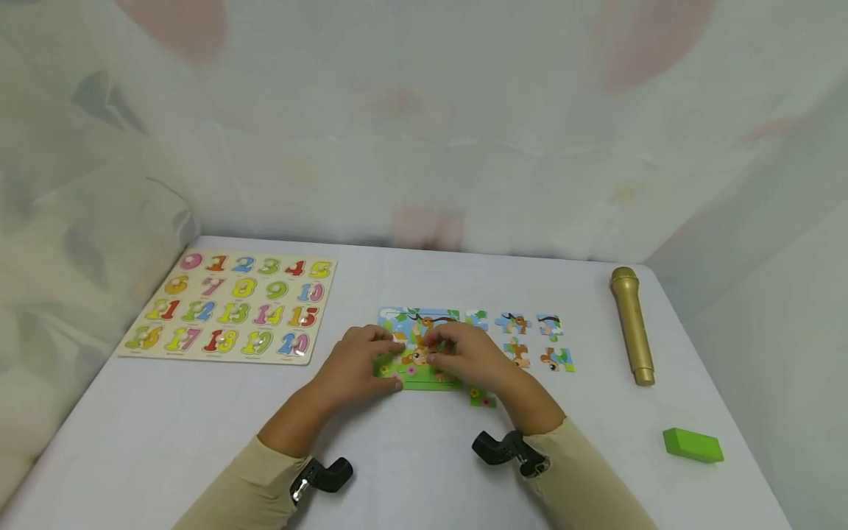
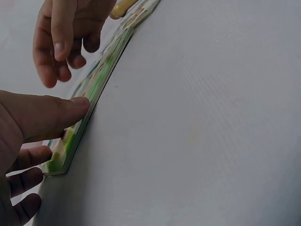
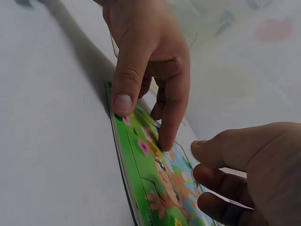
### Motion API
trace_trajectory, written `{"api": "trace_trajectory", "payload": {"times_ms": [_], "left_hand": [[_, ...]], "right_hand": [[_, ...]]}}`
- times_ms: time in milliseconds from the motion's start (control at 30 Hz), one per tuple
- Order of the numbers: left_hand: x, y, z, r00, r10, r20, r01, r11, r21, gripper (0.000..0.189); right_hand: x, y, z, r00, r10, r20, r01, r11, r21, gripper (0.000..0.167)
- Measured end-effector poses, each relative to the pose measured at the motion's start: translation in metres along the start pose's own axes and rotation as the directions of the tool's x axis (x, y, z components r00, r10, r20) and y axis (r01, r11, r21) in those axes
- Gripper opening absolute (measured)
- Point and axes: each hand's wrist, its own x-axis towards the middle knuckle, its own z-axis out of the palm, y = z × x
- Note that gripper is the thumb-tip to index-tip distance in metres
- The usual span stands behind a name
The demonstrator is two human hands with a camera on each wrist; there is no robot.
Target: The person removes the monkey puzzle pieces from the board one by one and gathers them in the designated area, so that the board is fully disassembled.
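Note:
A jigsaw puzzle board (image 1: 411, 377) with a cartoon animal on green and blue lies between the two hands. My left hand (image 1: 356, 368) rests at its left side. The left thumb (image 2: 77, 107) touches the near edge, while the left index finger (image 3: 169, 132) reaches down onto the picture. Over the board's right half is my right hand (image 1: 472, 357), its fingers slightly bent. In the right wrist view, the right hand (image 3: 270, 169) hovers with thumb and fingers apart, and no piece shows between them. Part of the picture is hidden beneath the hands.
Several loose jigsaw pieces (image 1: 558, 359) lie right of the board; one piece (image 1: 483, 398) sits near the right wrist. A wooden number board (image 1: 218, 313) is at the left. Farther right are a gold microphone-shaped object (image 1: 633, 327) and a green block (image 1: 693, 446).

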Motion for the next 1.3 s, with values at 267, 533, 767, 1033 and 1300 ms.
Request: {"api": "trace_trajectory", "payload": {"times_ms": [267, 533, 767, 1033, 1300], "left_hand": [[0.000, 0.001, 0.000, 1.000, -0.018, 0.001, 0.018, 1.000, 0.005, 0.059], [0.003, 0.003, 0.000, 0.999, -0.043, 0.015, 0.043, 0.999, 0.006, 0.060], [0.004, 0.004, 0.000, 0.998, -0.064, 0.028, 0.064, 0.998, -0.010, 0.060], [0.005, 0.005, 0.000, 0.996, -0.078, 0.034, 0.079, 0.996, -0.030, 0.060], [0.004, 0.005, -0.001, 0.994, -0.098, 0.039, 0.099, 0.994, -0.042, 0.059]], "right_hand": [[0.015, -0.001, 0.011, 0.992, -0.044, 0.117, 0.064, 0.983, -0.173, 0.039], [0.016, 0.000, 0.007, 0.979, -0.056, 0.195, 0.102, 0.967, -0.232, 0.047], [0.014, 0.001, 0.001, 0.967, -0.069, 0.243, 0.119, 0.972, -0.200, 0.050], [0.012, 0.002, 0.000, 0.961, -0.079, 0.264, 0.131, 0.973, -0.188, 0.057], [0.012, 0.000, 0.003, 0.966, -0.085, 0.244, 0.131, 0.975, -0.181, 0.061]]}}
